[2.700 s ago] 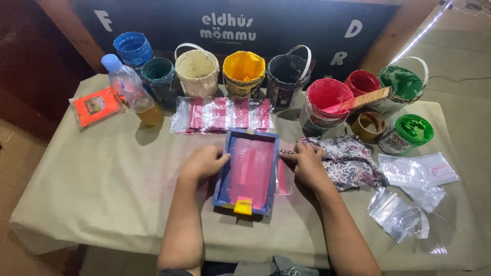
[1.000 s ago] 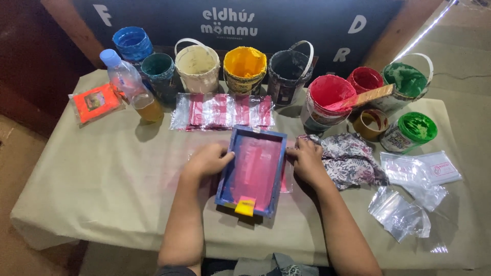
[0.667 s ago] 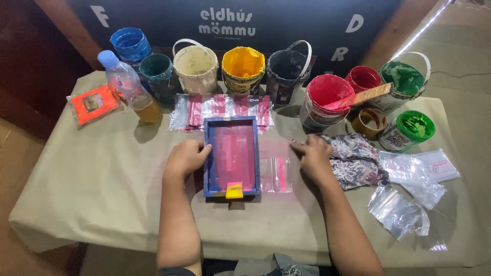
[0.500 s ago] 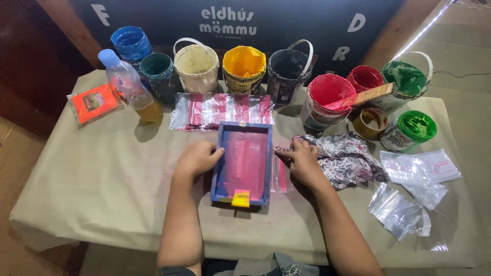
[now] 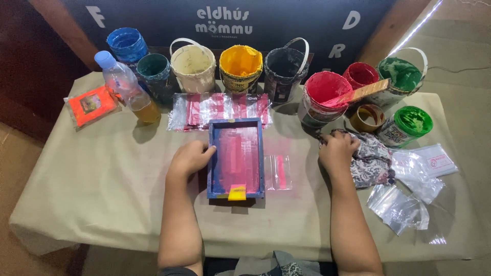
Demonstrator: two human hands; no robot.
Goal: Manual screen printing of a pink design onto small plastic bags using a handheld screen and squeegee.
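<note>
Left hand [image 5: 190,159]: fingers curled over the left rail of the blue-framed printing screen [image 5: 236,158], gripping it (pink-stained mesh, yellow tab at the near edge). Just beyond those fingertips: a row of printed clear pouches [image 5: 220,110]. Right hand [image 5: 337,152]: loosely fisted on the patterned rag [image 5: 372,159], knuckles up. Between both hands' fingers: one printed pouch [image 5: 279,172], beside the screen.

I see both my forearms bare to the elbow, left hand [image 5: 190,159] and right hand [image 5: 336,153] without gloves, rings or watch (patterned dark cloth at my lap).
</note>
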